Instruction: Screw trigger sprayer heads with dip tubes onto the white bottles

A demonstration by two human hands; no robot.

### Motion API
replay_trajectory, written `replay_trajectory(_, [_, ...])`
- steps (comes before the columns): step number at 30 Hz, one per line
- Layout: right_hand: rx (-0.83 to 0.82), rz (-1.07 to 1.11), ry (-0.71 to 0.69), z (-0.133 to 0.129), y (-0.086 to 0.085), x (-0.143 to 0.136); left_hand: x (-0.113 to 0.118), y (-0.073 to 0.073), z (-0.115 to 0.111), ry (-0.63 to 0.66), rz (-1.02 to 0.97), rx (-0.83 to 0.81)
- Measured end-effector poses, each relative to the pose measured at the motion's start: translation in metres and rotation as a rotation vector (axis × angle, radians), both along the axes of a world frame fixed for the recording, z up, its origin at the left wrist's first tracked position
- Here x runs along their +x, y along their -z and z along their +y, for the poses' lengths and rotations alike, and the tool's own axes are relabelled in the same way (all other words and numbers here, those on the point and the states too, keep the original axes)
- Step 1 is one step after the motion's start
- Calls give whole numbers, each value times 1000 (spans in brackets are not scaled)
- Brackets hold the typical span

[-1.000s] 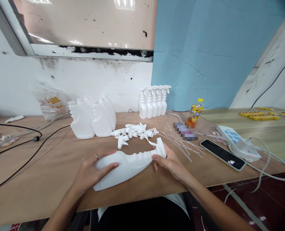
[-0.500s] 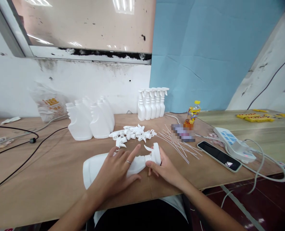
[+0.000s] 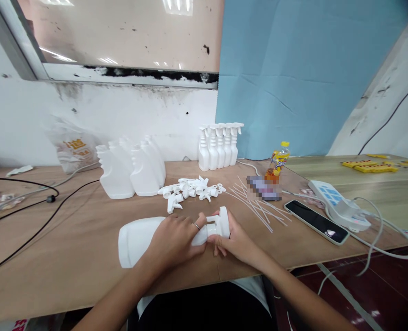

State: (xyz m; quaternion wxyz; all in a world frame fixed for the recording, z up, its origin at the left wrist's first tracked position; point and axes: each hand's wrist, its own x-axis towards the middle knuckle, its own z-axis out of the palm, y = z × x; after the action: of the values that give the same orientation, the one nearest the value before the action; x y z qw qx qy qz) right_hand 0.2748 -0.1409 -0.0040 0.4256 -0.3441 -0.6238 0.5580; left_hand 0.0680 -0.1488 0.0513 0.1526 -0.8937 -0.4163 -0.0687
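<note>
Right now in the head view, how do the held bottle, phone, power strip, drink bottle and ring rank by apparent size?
1. Held bottle
2. Phone and power strip: too alike to rank
3. Drink bottle
4. Ring

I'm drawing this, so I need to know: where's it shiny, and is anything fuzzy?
In the head view, lights glare on the window and a bright spot sits on the phone; in that head view, blocky squares hide something by the drink bottle, and the held white bottle shows soft grey shading.
</note>
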Motion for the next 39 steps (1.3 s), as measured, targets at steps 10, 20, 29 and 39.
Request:
replay_trajectory(10, [14, 11, -9, 4, 11, 0, -4, 7, 1, 33, -39, 66])
replay_trajectory(20, [179, -77, 153, -1, -22, 26, -20, -17, -18, 126, -310, 140])
replay_trajectory(29, [479, 60, 240, 36, -83, 63, -69, -25, -12, -158, -536, -91])
replay_trajectory(39, [647, -764, 293, 160, -54, 83, -23, -77, 168, -336, -1230, -220])
